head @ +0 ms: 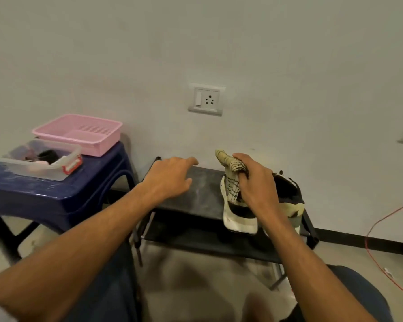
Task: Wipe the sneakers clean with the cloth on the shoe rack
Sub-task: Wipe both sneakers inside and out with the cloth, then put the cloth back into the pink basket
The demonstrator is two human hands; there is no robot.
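Cloth [231,164] bunched in right hand [256,185] over sneaker [240,222]; left hand [170,180] hovers loose-fingered above shoe rack [203,194]; clear box [39,174] holds dark things.

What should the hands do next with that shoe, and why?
Probably the left hand should move across and steady the near sneaker. It hovers open over the shoe rack, holding nothing, while the right hand grips the cloth over that sneaker, so wiping could start once the shoe is held.
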